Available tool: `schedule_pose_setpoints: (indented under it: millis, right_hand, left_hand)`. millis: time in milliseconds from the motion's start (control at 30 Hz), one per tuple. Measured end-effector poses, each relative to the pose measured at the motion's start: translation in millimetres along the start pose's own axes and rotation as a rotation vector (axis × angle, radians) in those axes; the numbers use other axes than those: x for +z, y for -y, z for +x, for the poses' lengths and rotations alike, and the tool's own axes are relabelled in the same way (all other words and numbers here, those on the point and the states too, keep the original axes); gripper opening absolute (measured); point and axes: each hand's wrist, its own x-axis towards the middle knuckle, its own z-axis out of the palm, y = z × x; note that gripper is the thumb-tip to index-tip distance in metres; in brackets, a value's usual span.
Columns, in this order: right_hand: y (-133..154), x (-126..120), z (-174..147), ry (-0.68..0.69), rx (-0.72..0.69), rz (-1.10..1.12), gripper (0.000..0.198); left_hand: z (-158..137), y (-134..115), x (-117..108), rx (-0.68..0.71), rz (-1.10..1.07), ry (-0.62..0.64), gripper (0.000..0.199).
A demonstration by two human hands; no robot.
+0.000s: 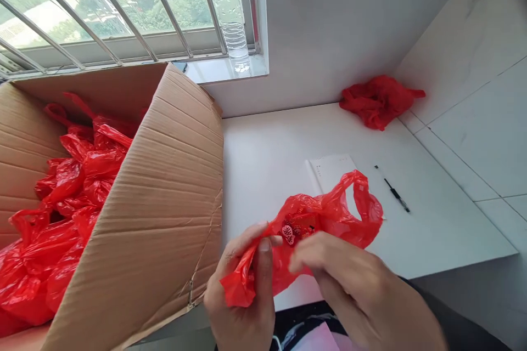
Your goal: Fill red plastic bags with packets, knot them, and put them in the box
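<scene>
While the left hand (247, 321) holds a red plastic bag (335, 211) to the right of the cardboard box (164, 192), the right hand (362, 285) is at the bag's near side, farther from the box. The left fingers are closed on one gathered end of the bag, the end nearer the box, with the thumb over it; the right fingers are curled and blurred, and I cannot tell whether they grasp any plastic. The bag's looped handle lies on its side away from the box, and a dark red printed packet (305, 224) with a pale label (288, 234) shows at its middle. More red bags (86, 186) are piled inside the box. Right of the box, the white surface (263, 153) carries a white booklet (331, 169), a pen (397, 196) farther out, and a crumpled red bundle (379, 101) well apart from the box. Behind the box is a barred window (123, 44); a clear bottle (233, 22) stands on the sill (206, 72) beyond the box's right rear corner.
</scene>
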Motion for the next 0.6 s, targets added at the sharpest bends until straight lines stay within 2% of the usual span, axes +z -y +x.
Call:
schedule_pose_setpoints:
  millis: [33, 67, 100, 133, 200, 300, 467, 600]
  right_hand:
    - [-6, 11, 13, 0.174, 0.052, -0.116, 0.033]
    - [-14, 20, 25, 0.275, 0.156, -0.293, 0.034]
    - [-24, 29, 37, 0.367, 0.222, -0.425, 0.028]
    - [-34, 37, 47, 0.395, 0.256, -0.476, 0.024]
    - [-50, 47, 60, 0.403, 0.305, -0.542, 0.021]
    - [-56, 52, 64, 0.366, 0.326, -0.553, 0.012]
    - [-51, 43, 54, 0.34, 0.261, -0.465, 0.011]
    - [-61, 33, 45, 0.339, 0.219, -0.417, 0.011]
  left_hand:
    - [-3, 0, 2, 0.027, 0.002, -0.025, 0.018]
    - [-5, 1, 4, 0.061, 0.003, -0.034, 0.02]
    - [-8, 3, 5, 0.097, 0.004, -0.03, 0.023]
    - [-10, 5, 6, 0.126, 0.004, -0.021, 0.024]
    - [-13, 10, 8, 0.149, -0.001, 0.007, 0.026]
    - [-16, 17, 8, 0.114, -0.019, 0.006, 0.025]
    - [-16, 22, 4, 0.068, -0.023, 0.016, 0.025]
    - [-15, 20, 2, 0.01, -0.04, 0.017, 0.022]
